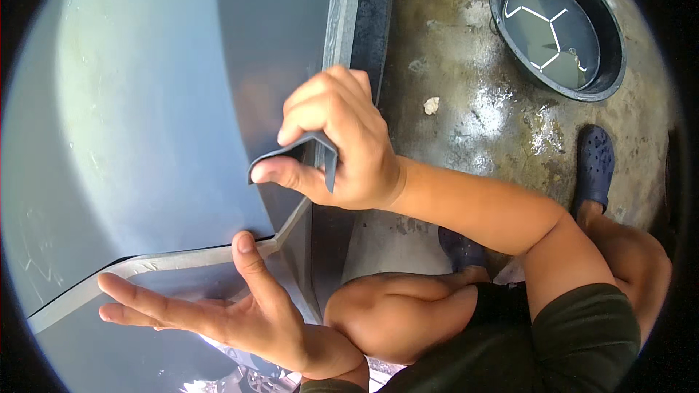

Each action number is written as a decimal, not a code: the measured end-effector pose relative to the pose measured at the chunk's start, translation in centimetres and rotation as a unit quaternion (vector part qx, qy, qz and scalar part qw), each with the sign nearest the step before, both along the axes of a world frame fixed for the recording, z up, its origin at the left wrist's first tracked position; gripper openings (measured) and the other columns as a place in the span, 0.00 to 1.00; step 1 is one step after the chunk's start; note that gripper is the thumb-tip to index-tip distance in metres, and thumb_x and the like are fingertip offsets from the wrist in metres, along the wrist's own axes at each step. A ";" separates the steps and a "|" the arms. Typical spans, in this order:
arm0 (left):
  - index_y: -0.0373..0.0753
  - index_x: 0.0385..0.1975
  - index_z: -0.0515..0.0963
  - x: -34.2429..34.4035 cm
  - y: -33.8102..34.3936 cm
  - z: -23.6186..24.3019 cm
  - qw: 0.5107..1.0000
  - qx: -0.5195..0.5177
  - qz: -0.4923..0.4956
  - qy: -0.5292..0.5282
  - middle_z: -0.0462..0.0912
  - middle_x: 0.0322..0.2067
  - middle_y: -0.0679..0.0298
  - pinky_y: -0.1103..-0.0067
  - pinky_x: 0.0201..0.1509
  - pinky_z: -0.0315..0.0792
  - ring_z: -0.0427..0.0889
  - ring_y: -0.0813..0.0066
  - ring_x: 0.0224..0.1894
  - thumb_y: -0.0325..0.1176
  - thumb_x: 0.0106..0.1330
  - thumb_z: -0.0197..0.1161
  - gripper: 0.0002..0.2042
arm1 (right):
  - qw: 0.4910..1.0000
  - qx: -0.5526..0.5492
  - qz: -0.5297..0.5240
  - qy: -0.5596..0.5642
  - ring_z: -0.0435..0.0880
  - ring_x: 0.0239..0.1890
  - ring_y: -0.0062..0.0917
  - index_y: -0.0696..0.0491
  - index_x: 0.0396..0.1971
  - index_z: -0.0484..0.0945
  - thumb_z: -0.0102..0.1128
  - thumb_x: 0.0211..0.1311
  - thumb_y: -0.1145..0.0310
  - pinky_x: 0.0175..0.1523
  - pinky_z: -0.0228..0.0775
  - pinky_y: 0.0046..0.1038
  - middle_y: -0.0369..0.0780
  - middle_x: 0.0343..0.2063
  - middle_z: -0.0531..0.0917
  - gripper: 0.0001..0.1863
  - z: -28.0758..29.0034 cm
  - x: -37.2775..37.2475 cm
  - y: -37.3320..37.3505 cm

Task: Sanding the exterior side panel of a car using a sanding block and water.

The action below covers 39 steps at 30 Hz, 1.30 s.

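A folded piece of dark grey sandpaper [332, 167] is pinched in my right hand [346, 131], between the thumb and the curled fingers. That hand is above the edge of a smooth blue-grey car panel [160, 102]. My left hand [247, 320] is open, palm partly up, with the thumb raised and the fingers stretched to the left. Its thumb tip overlaps a strip of pale masking tape [182, 258] along the panel's lower edge; whether they touch I cannot tell. More tape [342, 11] runs down the panel's right side.
At the upper right stands a round black basin [617, 51] of water, with bright lines reflected in it. The concrete floor [444, 51] is wet, and a small pale scrap [431, 105] lies on it. My bent knees and a dark blue clog [595, 164] are at the right.
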<state>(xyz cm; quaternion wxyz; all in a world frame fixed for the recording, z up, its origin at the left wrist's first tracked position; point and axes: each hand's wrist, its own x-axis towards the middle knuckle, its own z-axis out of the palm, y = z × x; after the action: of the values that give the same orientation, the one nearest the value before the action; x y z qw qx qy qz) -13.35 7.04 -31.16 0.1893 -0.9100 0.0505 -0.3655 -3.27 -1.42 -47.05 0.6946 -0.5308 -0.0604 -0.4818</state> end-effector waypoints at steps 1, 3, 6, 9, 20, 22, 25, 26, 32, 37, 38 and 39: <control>0.46 0.85 0.51 0.2 0.4 -0.1 1.000 -0.003 -0.029 -0.005 0.48 0.84 0.44 0.43 0.84 0.32 0.33 0.45 0.87 0.49 0.59 0.83 0.58 | 1.000 -0.006 0.014 0.001 0.78 0.37 0.30 0.44 0.34 0.76 0.76 0.64 0.46 0.49 0.60 0.36 0.32 0.32 0.79 0.20 -0.4 -0.9 0.6; 0.44 0.85 0.51 0.4 0.6 -0.3 0.998 -0.008 -0.060 -0.010 0.51 0.84 0.47 0.45 0.85 0.32 0.34 0.46 0.87 0.48 0.60 0.82 0.57 | 0.999 -0.021 0.039 -0.007 0.79 0.36 0.30 0.44 0.33 0.76 0.76 0.64 0.47 0.49 0.60 0.36 0.32 0.32 0.79 0.20 -0.9 -2.9 1.9; 0.44 0.85 0.53 0.3 0.2 -0.4 0.998 -0.035 -0.047 -0.020 0.51 0.84 0.49 0.46 0.85 0.33 0.34 0.47 0.87 0.48 0.60 0.83 0.56 | 1.000 0.002 0.003 -0.017 0.77 0.33 0.30 0.44 0.32 0.75 0.76 0.64 0.48 0.48 0.60 0.36 0.32 0.30 0.78 0.20 -0.8 -1.2 1.1; 0.45 0.85 0.53 0.3 0.6 0.0 0.998 -0.010 -0.063 -0.024 0.53 0.84 0.49 0.46 0.85 0.34 0.35 0.47 0.87 0.47 0.59 0.83 0.56 | 0.999 0.001 0.029 -0.024 0.76 0.32 0.31 0.45 0.30 0.75 0.77 0.63 0.53 0.44 0.59 0.36 0.33 0.29 0.78 0.18 -0.1 -1.4 0.6; 0.44 0.84 0.54 1.0 1.2 -0.6 0.995 0.011 -0.095 -0.022 0.54 0.84 0.53 0.45 0.86 0.35 0.37 0.46 0.87 0.43 0.62 0.82 0.53 | 0.989 -0.046 0.141 -0.022 0.76 0.25 0.30 0.46 0.28 0.74 0.77 0.56 0.66 0.39 0.59 0.35 0.33 0.24 0.76 0.14 0.0 -3.4 0.7; 0.44 0.84 0.54 0.7 0.6 -0.4 0.996 -0.003 -0.083 -0.027 0.55 0.84 0.54 0.45 0.86 0.35 0.37 0.46 0.87 0.43 0.62 0.82 0.53 | 0.999 0.002 0.038 -0.023 0.75 0.26 0.31 0.46 0.28 0.74 0.77 0.56 0.65 0.40 0.58 0.36 0.33 0.25 0.75 0.15 1.3 -1.4 -0.2; 0.44 0.84 0.54 0.6 1.0 -0.4 0.996 -0.013 -0.083 -0.028 0.55 0.84 0.54 0.45 0.86 0.35 0.37 0.46 0.87 0.44 0.61 0.82 0.54 | 0.999 -0.014 0.050 0.004 0.75 0.32 0.32 0.45 0.29 0.75 0.79 0.59 0.55 0.42 0.58 0.36 0.34 0.28 0.76 0.18 0.5 -1.7 -0.2; 0.44 0.84 0.54 0.9 1.1 -0.6 0.996 -0.008 -0.090 -0.027 0.55 0.84 0.55 0.45 0.86 0.36 0.36 0.46 0.87 0.44 0.60 0.83 0.54 | 0.997 -0.029 0.077 0.007 0.75 0.33 0.32 0.45 0.30 0.76 0.79 0.60 0.53 0.43 0.59 0.36 0.34 0.29 0.76 0.18 -0.4 -3.0 0.9; 0.42 0.85 0.50 0.1 0.1 -0.5 0.998 -0.017 -0.059 -0.019 0.51 0.84 0.52 0.45 0.85 0.37 0.34 0.44 0.87 0.47 0.57 0.84 0.59 | 0.999 0.000 0.012 0.031 0.76 0.38 0.33 0.44 0.31 0.77 0.76 0.62 0.43 0.46 0.60 0.37 0.35 0.32 0.78 0.22 -0.1 -0.5 -0.3; 0.46 0.86 0.46 0.3 0.1 -0.3 0.998 0.048 -0.045 -0.006 0.43 0.85 0.43 0.42 0.84 0.41 0.31 0.43 0.87 0.53 0.51 0.87 0.66 | 0.999 0.005 0.042 0.033 0.77 0.38 0.31 0.45 0.31 0.77 0.75 0.63 0.40 0.48 0.60 0.35 0.34 0.32 0.79 0.24 -0.4 -2.8 1.6; 0.49 0.87 0.45 0.4 0.0 -0.1 0.998 0.061 -0.033 -0.004 0.41 0.84 0.40 0.40 0.83 0.41 0.31 0.42 0.87 0.55 0.48 0.87 0.68 | 0.999 0.004 0.022 0.030 0.77 0.37 0.31 0.45 0.31 0.77 0.76 0.62 0.40 0.48 0.60 0.35 0.34 0.31 0.79 0.24 -0.8 -1.6 1.1; 0.49 0.87 0.45 0.4 0.3 0.0 0.997 0.065 -0.029 0.000 0.41 0.84 0.40 0.40 0.83 0.41 0.31 0.42 0.87 0.55 0.48 0.87 0.68 | 0.999 0.025 0.006 0.040 0.77 0.35 0.32 0.46 0.31 0.77 0.76 0.61 0.38 0.46 0.60 0.35 0.35 0.31 0.79 0.26 -0.4 0.0 0.9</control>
<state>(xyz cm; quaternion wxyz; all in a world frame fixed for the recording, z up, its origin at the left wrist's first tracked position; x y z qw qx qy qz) -12.94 7.34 -31.12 0.2374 -0.8939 0.1003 -0.3666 -3.25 -0.49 -47.42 0.7124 -0.5318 -0.0238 -0.4573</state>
